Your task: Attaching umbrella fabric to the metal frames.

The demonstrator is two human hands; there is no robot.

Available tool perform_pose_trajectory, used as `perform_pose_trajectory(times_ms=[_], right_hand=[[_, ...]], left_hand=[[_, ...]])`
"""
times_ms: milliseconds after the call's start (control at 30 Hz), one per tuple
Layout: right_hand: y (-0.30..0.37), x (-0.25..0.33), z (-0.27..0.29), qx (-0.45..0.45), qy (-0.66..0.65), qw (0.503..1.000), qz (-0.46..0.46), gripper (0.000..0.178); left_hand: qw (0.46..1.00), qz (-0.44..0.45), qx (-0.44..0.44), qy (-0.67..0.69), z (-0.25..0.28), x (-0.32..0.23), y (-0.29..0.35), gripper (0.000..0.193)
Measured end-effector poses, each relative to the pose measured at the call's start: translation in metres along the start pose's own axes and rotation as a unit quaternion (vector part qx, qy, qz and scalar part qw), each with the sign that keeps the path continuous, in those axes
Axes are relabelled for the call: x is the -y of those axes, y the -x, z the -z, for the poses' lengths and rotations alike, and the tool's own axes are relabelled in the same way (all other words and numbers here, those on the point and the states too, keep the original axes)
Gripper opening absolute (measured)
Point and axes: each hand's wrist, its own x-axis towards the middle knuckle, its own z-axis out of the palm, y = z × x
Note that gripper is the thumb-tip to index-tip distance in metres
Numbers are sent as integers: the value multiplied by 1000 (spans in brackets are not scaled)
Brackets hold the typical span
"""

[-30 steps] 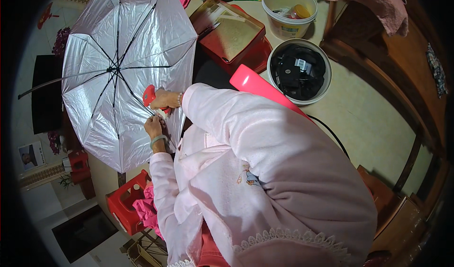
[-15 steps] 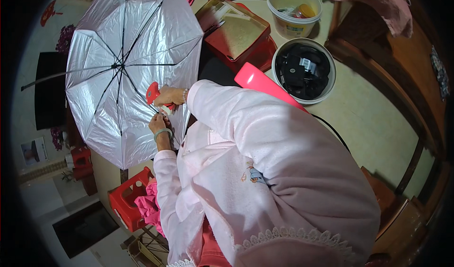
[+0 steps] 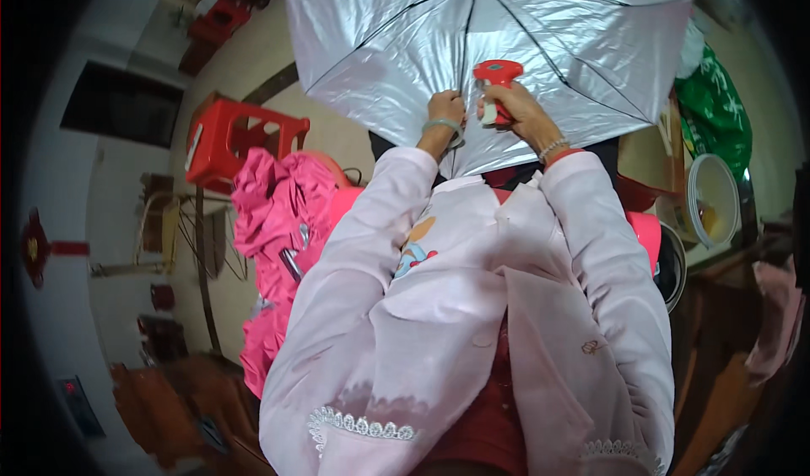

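The silver umbrella [image 3: 363,71] is spread open at the top of the view. The right hand [image 3: 521,111] has its fingers wrapped around a red tool [image 3: 498,73]; the left hand [image 3: 445,110], just beside, has its fingers closed on the umbrella's rib [image 3: 465,45].

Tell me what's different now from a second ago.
The view has swung round: in the picture the umbrella went from upper left to top centre, and the red stool rose from lower left to upper left. More pink cloth shows. Nothing was let go: the right hand still grips the red tool, the left hand still holds the umbrella.
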Motion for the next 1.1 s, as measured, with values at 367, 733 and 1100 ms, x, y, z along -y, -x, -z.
perform_pose_trajectory(times_ms=[367, 733, 1100], right_hand=[[-2, -5, -22, -90, 81, 991, -64, 19], [6, -6, -32, -81, 62, 988, -117, 14], [12, -5, -36, -57, 33, 989, -133, 13]], left_hand=[[985, -90, -39, -139, -4, 12, -16, 20], [980, -77, -61, -174, -10, 14, -18, 22], [982, -70, -59, -163, -6, 11, -15, 22]])
